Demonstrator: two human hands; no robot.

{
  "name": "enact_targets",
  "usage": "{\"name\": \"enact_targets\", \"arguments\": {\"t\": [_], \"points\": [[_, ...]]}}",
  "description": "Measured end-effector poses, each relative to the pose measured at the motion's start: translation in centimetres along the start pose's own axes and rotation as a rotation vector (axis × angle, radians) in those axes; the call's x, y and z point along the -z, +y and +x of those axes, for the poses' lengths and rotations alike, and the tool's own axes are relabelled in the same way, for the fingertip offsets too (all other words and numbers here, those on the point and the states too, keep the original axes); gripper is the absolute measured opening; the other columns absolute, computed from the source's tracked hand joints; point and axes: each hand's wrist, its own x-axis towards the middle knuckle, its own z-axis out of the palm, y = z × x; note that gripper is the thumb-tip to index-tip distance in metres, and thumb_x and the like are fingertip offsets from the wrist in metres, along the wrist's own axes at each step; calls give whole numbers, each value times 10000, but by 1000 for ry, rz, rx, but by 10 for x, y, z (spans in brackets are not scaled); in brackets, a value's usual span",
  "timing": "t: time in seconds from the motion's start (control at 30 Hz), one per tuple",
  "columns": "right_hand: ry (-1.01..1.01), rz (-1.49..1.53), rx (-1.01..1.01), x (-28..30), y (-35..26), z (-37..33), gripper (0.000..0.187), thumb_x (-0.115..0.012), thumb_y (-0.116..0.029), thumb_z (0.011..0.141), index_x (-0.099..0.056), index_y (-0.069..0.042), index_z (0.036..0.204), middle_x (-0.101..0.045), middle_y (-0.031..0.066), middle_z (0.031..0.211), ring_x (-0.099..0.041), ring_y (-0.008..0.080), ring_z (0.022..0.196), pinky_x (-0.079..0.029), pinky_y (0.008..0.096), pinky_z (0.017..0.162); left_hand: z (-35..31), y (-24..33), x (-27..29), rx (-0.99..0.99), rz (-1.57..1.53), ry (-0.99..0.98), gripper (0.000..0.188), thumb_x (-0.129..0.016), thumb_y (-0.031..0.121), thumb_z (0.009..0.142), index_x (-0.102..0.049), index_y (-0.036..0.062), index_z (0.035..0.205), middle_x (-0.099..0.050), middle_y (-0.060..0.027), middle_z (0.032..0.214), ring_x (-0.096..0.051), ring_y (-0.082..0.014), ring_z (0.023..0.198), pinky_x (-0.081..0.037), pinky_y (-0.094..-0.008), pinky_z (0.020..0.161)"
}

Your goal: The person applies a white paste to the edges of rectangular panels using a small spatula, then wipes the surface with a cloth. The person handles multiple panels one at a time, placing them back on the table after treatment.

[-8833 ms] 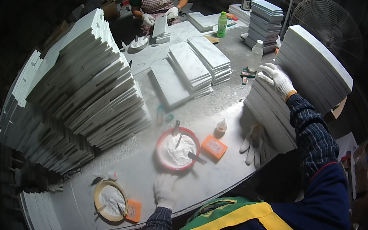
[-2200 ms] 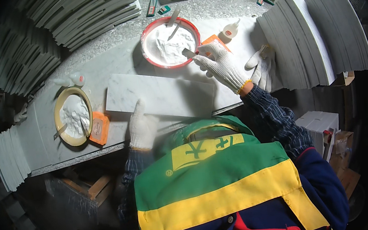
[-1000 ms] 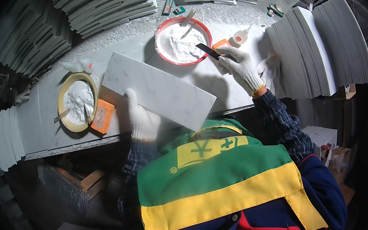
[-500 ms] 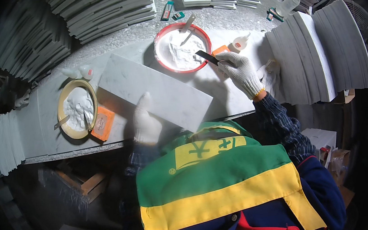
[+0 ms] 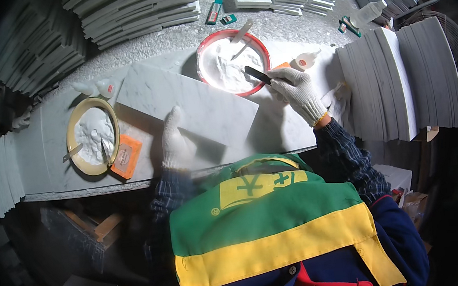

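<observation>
A pale marble tile (image 5: 201, 101) lies at a slant over the bench, raised at its near right end with a shadow beneath. My left hand (image 5: 175, 143), in a white knitted glove, grips its near edge; the thumb shows on top, while the fingers are hidden below. In my gloved right hand (image 5: 298, 94) is a dark, flat-bladed scraper (image 5: 255, 74). Its tip points left, at the near right rim of a red-rimmed bowl (image 5: 267, 58) of white paste. Two light blades rest in that bowl. Further left stands a cream oval bowl (image 5: 71, 122) of white paste with spreading blades.
Upright tile stacks (image 5: 378, 86) flank the right side; more tiles (image 5: 1, 177) stand at the left end. Large stacks (image 5: 140, 9) fill the back. An orange box (image 5: 127, 157) sits beside the cream bowl. Small white bottles (image 5: 105, 88), green-and-red packets (image 5: 214, 12) and a clear bottle (image 5: 368, 13) are about.
The tile's near right corner has moved up and left, with my left hand shifting slightly left. My right hand keeps the scraper beside the red-rimmed bowl. The whole view has shifted a little.
</observation>
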Motion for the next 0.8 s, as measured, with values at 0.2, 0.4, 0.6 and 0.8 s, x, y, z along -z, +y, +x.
{"name": "enact_targets", "arguments": {"t": [0.2,0.4,0.6,0.8], "points": [[-12,101,-85,4,-4,-9,244,-657,-102,1009,-721,29,1204,-747,66,877,-644,83,687,-513,223,614,5,0,-5,-33,99,-5,556,-686,236,976,-526,-3,1451,-633,-141,1399,-613,-316,1296,-464,-490,1149],[-46,178,-132,5,-13,-27,270,-668,-117,1013,-713,33,1233,-747,88,886,-650,99,719,-515,233,639,2,0,-11,-40,143,-15,540,-675,260,984,-549,-33,1419,-647,-157,1372,-640,-306,1259,-490,-474,1124],[-104,173,-93,-5,-21,-45,284,-666,-138,1023,-703,16,1259,-751,87,892,-662,97,734,-520,232,650,5,-7,-1,-118,203,-9,525,-657,272,994,-561,-45,1402,-652,-155,1364,-646,-297,1250,-505,-458,1106],[-63,28,52,-27,-16,-54,263,-670,-76,1020,-690,16,1265,-752,76,975,-681,101,807,-556,257,711,17,-15,22,-333,561,24,494,-671,256,988,-581,-38,1374,-663,-147,1336,-657,-284,1231,-523,-450,1087]]}}
